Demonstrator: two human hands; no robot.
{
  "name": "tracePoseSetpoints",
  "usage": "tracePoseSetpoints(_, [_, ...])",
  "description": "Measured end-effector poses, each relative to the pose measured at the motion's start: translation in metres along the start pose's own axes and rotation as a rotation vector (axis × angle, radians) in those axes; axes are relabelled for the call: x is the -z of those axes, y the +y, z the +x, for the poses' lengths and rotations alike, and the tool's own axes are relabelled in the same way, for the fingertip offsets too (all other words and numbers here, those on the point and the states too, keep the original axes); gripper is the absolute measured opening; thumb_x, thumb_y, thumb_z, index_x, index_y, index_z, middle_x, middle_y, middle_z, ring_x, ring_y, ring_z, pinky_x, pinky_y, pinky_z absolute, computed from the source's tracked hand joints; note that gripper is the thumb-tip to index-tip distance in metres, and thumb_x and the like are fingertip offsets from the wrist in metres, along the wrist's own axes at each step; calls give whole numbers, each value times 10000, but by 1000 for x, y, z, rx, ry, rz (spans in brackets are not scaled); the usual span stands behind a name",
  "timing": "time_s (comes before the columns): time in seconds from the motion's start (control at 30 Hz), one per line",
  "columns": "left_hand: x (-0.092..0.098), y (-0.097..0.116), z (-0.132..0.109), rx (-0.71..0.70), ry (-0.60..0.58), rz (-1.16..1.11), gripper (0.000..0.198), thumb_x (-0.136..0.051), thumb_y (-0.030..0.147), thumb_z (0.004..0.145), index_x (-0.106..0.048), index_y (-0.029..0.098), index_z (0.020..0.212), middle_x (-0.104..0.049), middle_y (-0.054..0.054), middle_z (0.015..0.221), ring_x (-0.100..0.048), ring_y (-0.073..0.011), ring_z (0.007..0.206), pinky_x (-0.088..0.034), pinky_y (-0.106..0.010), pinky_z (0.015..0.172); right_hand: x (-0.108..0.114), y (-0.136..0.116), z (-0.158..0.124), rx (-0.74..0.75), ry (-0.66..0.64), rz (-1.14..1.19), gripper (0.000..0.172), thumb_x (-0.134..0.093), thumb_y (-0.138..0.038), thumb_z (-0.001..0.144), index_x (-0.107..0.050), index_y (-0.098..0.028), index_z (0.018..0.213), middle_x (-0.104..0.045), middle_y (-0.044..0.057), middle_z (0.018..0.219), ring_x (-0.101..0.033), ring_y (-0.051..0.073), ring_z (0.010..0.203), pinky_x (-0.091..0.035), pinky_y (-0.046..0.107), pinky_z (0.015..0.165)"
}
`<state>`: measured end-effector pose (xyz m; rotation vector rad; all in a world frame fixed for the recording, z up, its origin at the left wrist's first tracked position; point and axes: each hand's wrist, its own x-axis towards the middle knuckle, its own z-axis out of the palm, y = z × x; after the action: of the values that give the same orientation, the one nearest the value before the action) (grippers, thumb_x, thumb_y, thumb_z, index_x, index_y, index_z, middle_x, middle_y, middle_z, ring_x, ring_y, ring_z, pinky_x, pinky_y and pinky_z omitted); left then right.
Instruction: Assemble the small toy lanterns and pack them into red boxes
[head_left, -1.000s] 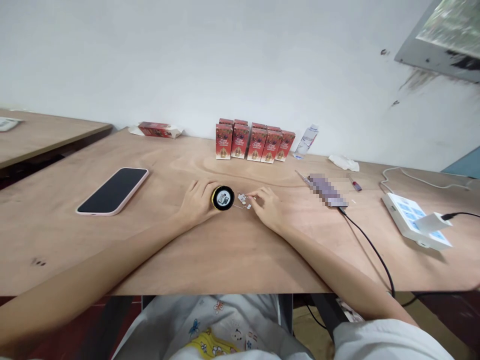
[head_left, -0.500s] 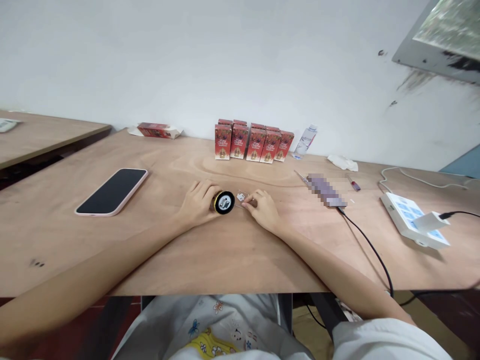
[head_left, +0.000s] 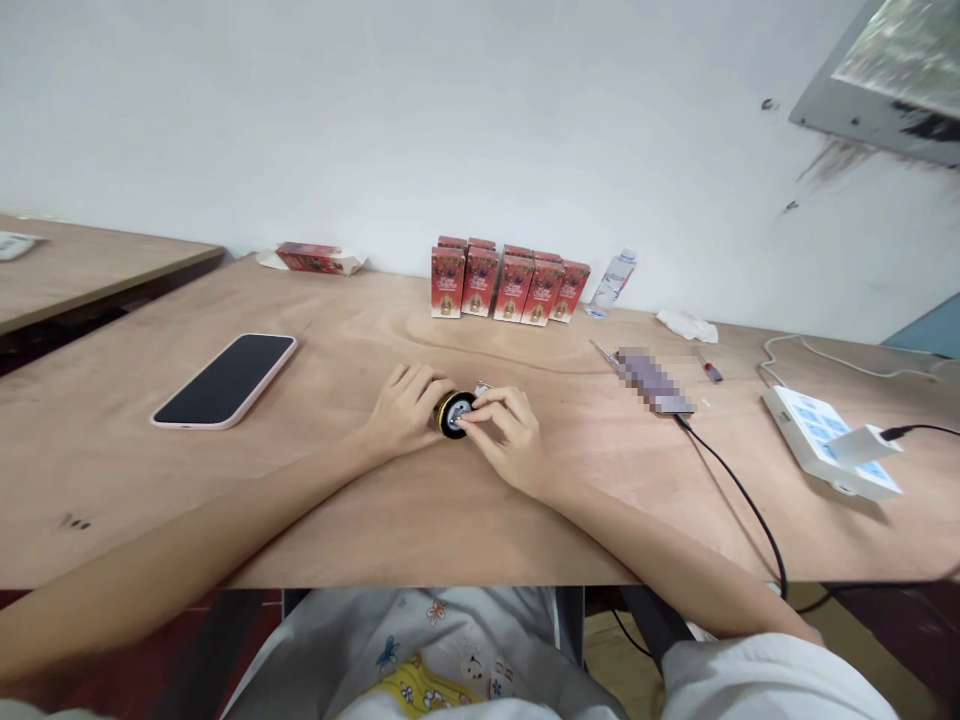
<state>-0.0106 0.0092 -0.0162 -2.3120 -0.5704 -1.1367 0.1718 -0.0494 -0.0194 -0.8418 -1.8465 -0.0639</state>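
On its side, a round black object with a gold band (head_left: 448,424) lies in the grip of my left hand (head_left: 405,410). Its base faces me, and a light centre with small metal-looking parts shows there. My right hand (head_left: 511,436) is closed in a pinch, thumb and fingertips at that centre. What the pinch holds, if anything, is too small to make out. Small pale and shiny pieces (head_left: 482,386) show just behind the right fingers, partly covered by them.
Left on the wooden table (head_left: 315,530) is a pink-edged phone (head_left: 227,382). Several red boxes (head_left: 514,287) stand near the wall, beside a clear bottle (head_left: 613,284). On the right are a purple phone (head_left: 651,380) on a black cable, a screwdriver (head_left: 709,368) and a power strip (head_left: 814,430).
My right hand has moved left from the small pieces on the table to the base of the round object. My left hand has shifted slightly right, still holding it.
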Motion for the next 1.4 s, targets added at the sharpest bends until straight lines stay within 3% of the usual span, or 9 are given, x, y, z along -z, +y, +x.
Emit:
tracePoseSetpoints(0.17, [-1, 1, -1, 1, -28, 2, 280, -475, 420, 894, -571, 161, 942, -639, -100, 845, -558, -207, 744, -361, -337, 647, 0, -2, -1, 51, -58, -74, 134, -570, -239, 892, -671, -238, 805, -644, 52, 920, -591, 172, 833, -453, 345, 775])
tracePoseSetpoints(0.3, [-1, -2, -4, 40, -20, 4, 297, -514, 439, 872, -565, 157, 952, -633, -101, 861, -561, -207, 760, -374, -335, 660, 8, 0, 2, 75, -52, -61, 180, -523, -217, 905, -687, -247, 972, -639, 75, 1040, -592, 178, 855, -458, 354, 791])
tracePoseSetpoints(0.4, [-1, -4, -6, 98, -62, 11, 274, -543, 409, 848, -570, 164, 968, -633, -96, 884, -567, -209, 775, -380, -337, 674, 16, 20, 6, -48, -42, -98, 234, -487, -188, 904, -677, -238, 1031, -641, 84, 1030, -589, 208, 940, -444, 382, 856])
tracePoseSetpoints(0.57, [0, -5, -5, 96, -54, 12, 276, -559, 392, 834, -577, 163, 986, -632, -94, 882, -576, -213, 787, -383, -337, 684, 26, 66, 11, -326, -240, -320, 183, -566, -124, 811, -708, -201, 897, -660, 81, 925, -561, 252, 940, -426, 435, 866])
tracePoseSetpoints(0.7, [1, -4, -4, 86, -58, 11, 263, -565, 378, 834, -587, 159, 979, -633, -97, 877, -575, -215, 782, -382, -338, 682, 28, 77, 12, -477, -391, -343, 143, -639, -162, 784, -734, -204, 882, -673, 75, 916, -575, 234, 904, -441, 410, 832])
tracePoseSetpoints(1.1, [2, -4, -2, 87, -76, 14, 250, -530, 379, 851, -598, 160, 952, -635, -100, 874, -581, -214, 775, -385, -337, 666, 31, 74, 15, -388, -482, -210, 170, -656, -115, 776, -739, -245, 845, -683, 36, 888, -596, 203, 909, -447, 395, 854])
tracePoseSetpoints(1.27, [2, -3, -1, 76, -53, 14, 246, -542, 378, 849, -592, 161, 953, -632, -93, 863, -580, -210, 764, -380, -333, 662, 30, 74, 18, -445, -454, -179, 80, -679, -112, 760, -691, -189, 741, -684, 27, 786, -600, 176, 790, -455, 338, 770])
tracePoseSetpoints(1.4, [2, -3, -1, 79, -43, 18, 252, -543, 380, 849, -595, 157, 953, -629, -97, 861, -575, -211, 768, -380, -333, 666, 27, 54, 18, -440, -173, -40, 66, -673, -165, 786, -666, -185, 724, -663, 14, 738, -575, 146, 683, -459, 294, 676])
